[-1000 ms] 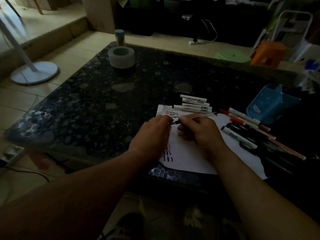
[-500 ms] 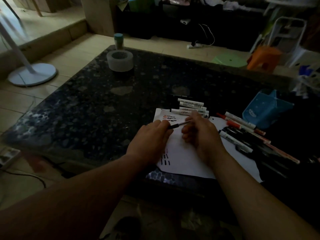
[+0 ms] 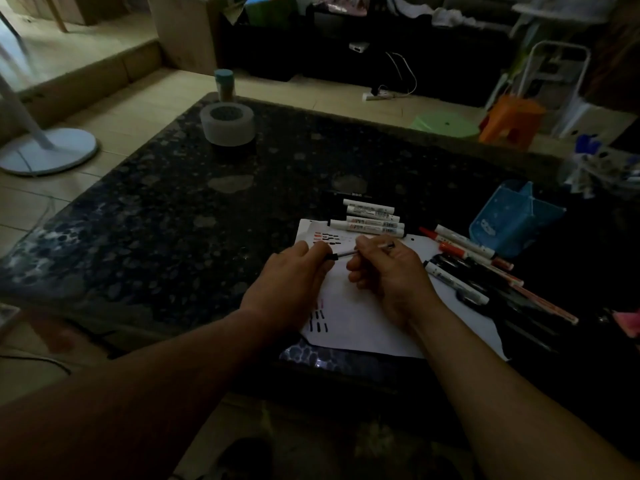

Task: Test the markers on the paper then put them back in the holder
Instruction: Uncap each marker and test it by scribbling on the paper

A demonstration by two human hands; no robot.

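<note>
L hand [image 3: 287, 282], R hand [image 3: 388, 271] drew apart on pen [image 3: 346, 253]; markers [image 3: 372, 221] labels illegible.

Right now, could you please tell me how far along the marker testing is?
Partly done: the paper carries black and red test strokes. In hand: the left hand and right hand grip a thin pen over it. Left: the white markers and those beside the blue holder lie on the table, unreturned.

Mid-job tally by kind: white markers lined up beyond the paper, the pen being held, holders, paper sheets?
White markers: 4
Held pen: 1
Holder: 1
Paper sheet: 1
Total: 7
Pile right of the paper: too dim to count.
</note>
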